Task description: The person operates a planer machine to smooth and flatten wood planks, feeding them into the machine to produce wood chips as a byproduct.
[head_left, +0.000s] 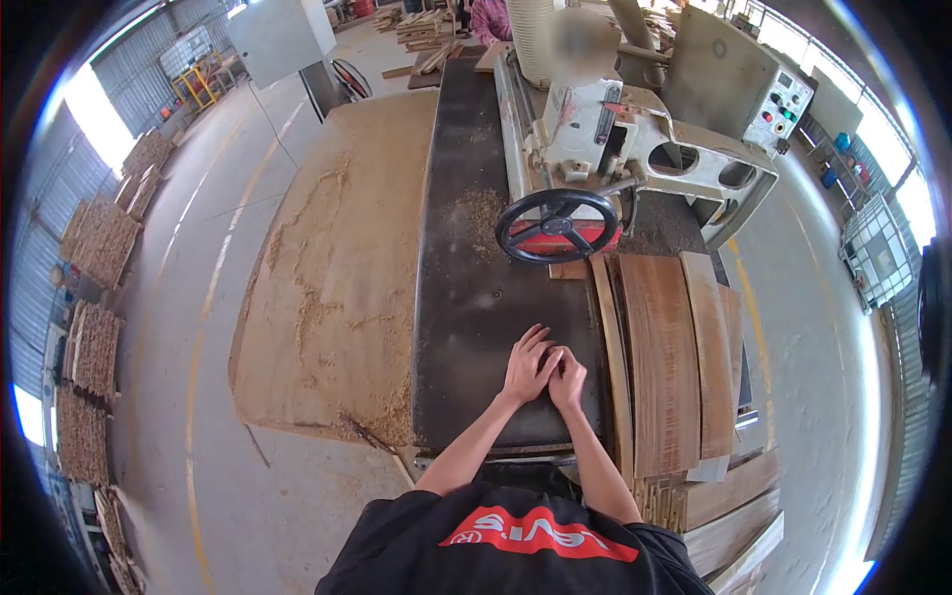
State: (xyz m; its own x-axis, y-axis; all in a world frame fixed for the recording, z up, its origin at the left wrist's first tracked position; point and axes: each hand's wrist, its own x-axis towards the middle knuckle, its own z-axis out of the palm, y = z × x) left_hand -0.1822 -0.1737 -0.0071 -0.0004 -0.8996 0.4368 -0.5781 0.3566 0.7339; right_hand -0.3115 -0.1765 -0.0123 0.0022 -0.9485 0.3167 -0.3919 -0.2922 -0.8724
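Observation:
Both of my hands are over the dark machine table (476,327), touching each other. My left hand (529,367) has its fingers extended and somewhat apart, with no object in it. Beside it on the right, my right hand (567,379) is curled with the fingers bent inward; whether anything is in it is hidden. Ahead of my hands is a black handwheel (557,226) on the pale machine (585,129). Wooden boards (659,362) lie just right of my hands, alongside a narrow strip of wood (612,367).
A sawdust-strewn brown board (347,258) extends on the left. Stacked wood (99,238) lines the far left wall. More planks (734,491) lie at the lower right. A control panel (776,111) stands at the upper right. Another person (491,20) is at the far end.

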